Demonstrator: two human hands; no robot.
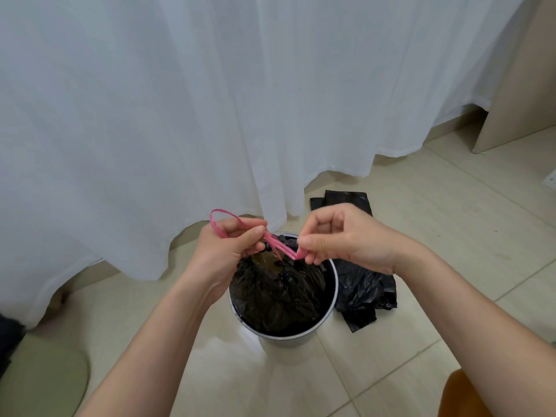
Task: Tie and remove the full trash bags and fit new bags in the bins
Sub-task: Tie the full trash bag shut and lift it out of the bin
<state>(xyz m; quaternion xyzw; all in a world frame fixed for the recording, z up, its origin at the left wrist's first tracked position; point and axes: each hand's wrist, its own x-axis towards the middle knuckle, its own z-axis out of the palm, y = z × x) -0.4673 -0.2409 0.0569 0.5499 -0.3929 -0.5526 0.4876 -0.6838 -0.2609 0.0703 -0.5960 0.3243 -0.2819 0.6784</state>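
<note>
I have both hands over the bin (326, 319), my left hand (228, 248) gripping one pink drawstring (278, 246) loop and my right hand (340, 236) pinching the other, so the full bag (276, 296) inside cinches shut for knotting.

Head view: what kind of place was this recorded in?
Probably a room in a home or a hotel; the frame cannot settle which. Long white sheer curtains hang down to a beige tiled floor, and a small round bin with a black bag stands beside them.
</note>
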